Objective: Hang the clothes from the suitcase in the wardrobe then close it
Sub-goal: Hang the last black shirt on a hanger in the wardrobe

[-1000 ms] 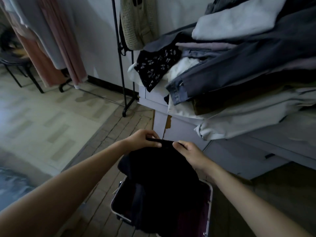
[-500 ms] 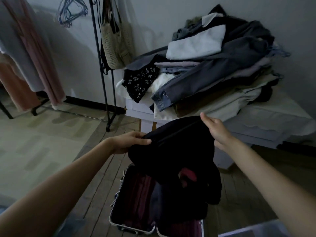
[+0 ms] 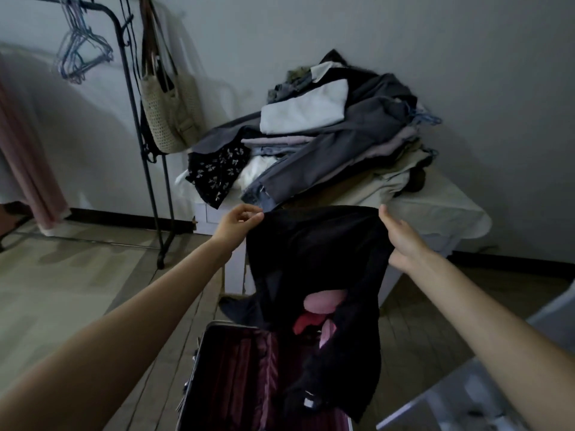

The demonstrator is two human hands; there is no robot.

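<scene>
Holding a black, soft knit garment stretched between two bare hands, a person lifts it clear of an open metal-framed suitcase with a dark red striped lining that lies on the wooden floor at the near centre. The left hand pinches the garment's top edge between thumb and curled fingertips; the right hand grips the opposite corner with its fingers folded into the cloth and the thumb raised. The garment hangs down in front of the person, its lower end draping into the case, where pink clothing shows through a gap in the black fabric.

Beyond, a heap of folded grey, white and beige clothes covers a low white unit against the far wall. At far left stands a black metal clothes rail with a bunch of thin wire hangers on its bar, a cream woven shoulder bag on a hook and a pink garment hanging at the left edge.

The step in hand appears to be taking an item out of the case and shaking it open. The next move likely calls for carrying it left to the rail, freeing one hand to take a hanger, and threading the hanger through the neck.
</scene>
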